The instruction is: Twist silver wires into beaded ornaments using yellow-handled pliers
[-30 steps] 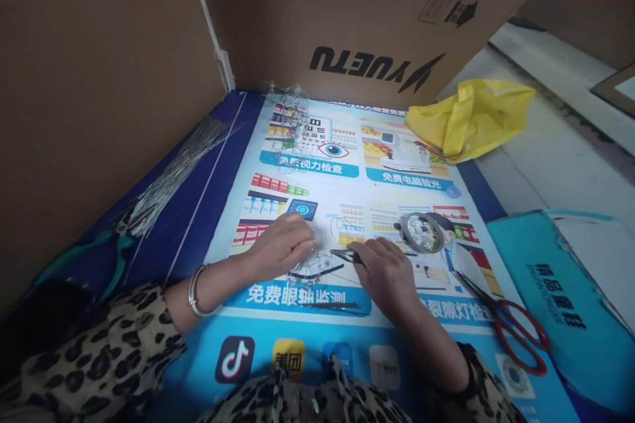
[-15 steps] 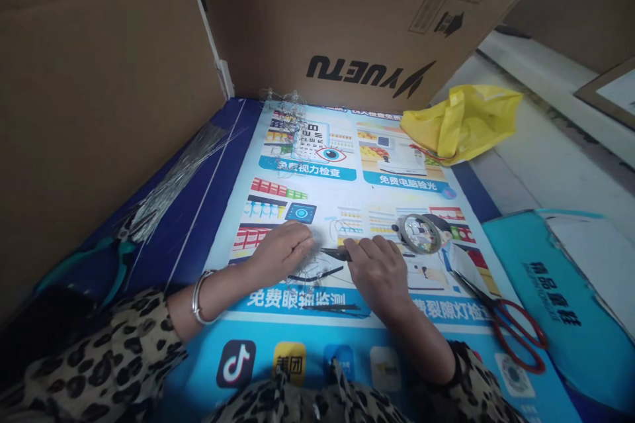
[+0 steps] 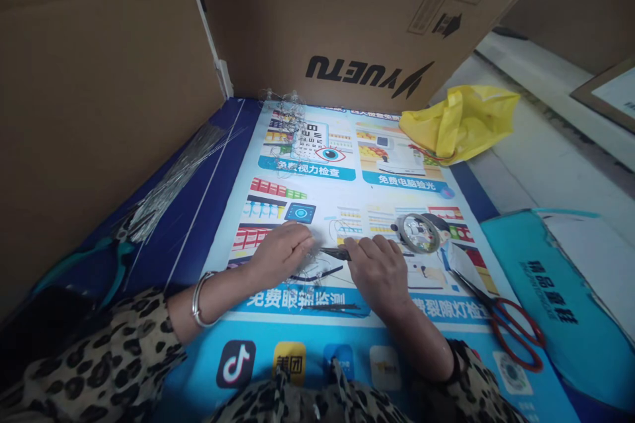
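My left hand (image 3: 280, 252) lies curled, knuckles up, on a thin wire piece with clear beads (image 3: 310, 271) that rests on the printed blue poster (image 3: 317, 198). What its fingertips pinch is too small to name. My right hand (image 3: 380, 271) is closed round a small dark pair of pliers (image 3: 333, 253), whose tip points left and meets the left fingertips. A silver bangle (image 3: 198, 298) sits on my left wrist. Both sleeves are leopard print.
A roll of clear tape (image 3: 419, 232) lies right of my hands; red-handled scissors (image 3: 510, 327) further right. A bundle of silver wires (image 3: 171, 181) and teal-handled pliers (image 3: 106, 261) lie at the left. A yellow plastic bag (image 3: 459, 122), a teal bag (image 3: 560, 297) and cardboard walls (image 3: 99, 79) surround the poster.
Both hands have shifted slightly left and away from me on the poster, keeping the pliers' tip against the left fingertips. The camera has tilted a little.
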### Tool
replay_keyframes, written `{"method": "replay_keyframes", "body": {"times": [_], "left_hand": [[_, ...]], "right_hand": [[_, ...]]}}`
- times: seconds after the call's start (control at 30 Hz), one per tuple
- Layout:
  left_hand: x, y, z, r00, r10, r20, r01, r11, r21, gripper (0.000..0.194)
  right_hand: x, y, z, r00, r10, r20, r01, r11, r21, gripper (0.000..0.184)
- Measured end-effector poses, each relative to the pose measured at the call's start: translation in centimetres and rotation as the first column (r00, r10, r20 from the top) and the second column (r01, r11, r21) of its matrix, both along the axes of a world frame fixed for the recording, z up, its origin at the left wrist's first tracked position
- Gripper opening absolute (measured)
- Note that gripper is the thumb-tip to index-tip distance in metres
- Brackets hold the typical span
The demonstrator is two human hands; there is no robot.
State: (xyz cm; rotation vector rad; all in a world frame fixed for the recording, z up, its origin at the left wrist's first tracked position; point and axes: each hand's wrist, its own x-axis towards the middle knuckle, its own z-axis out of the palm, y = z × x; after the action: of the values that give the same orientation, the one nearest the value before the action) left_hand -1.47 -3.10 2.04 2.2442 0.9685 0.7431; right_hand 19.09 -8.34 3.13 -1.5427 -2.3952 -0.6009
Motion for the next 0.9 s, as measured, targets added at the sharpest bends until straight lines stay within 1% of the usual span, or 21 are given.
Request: {"method": "replay_keyframes", "body": {"times": [0.2,0.37,0.47,0.6,0.73,0.9], "left_hand": [[0.0,0.0,0.1,1.0,0.007,-0.007,-0.007,1.0,-0.019,0.035],[0.1,-0.1,0.0,0.999,0.035,0.026,-0.035,0.999,-0.019,0.033],[0.2,-0.1,0.0,0.996,0.076,0.039,-0.075,0.997,-0.009,0.032],[0.5,-0.2,0.2,0.986,0.159,0.056,-0.16,0.987,0.004,0.033],[0.8,-0.2,0.3,0.971,0.225,0.083,-0.224,0.974,-0.022,0.03],[1.2,0.2,-0.1,0.949,0.297,0.107,-0.291,0.954,-0.072,0.029]], "right_hand": [[0.0,-0.1,0.0,1.0,0.001,0.016,-0.001,1.0,0.007,0.012],[0.1,0.1,-0.2,1.0,-0.012,0.008,0.012,1.0,0.02,0.013],[0.2,0.6,-0.2,1.0,-0.017,0.001,0.017,1.0,0.021,0.014],[0.3,1.3,-0.1,1.0,-0.018,-0.007,0.018,0.999,0.032,0.014],[0.4,2.1,-0.2,1.0,-0.016,-0.024,0.017,0.999,0.04,0.014],[0.6,3.0,-0.6,1.0,-0.006,-0.001,0.006,0.998,0.06,0.016]]}}
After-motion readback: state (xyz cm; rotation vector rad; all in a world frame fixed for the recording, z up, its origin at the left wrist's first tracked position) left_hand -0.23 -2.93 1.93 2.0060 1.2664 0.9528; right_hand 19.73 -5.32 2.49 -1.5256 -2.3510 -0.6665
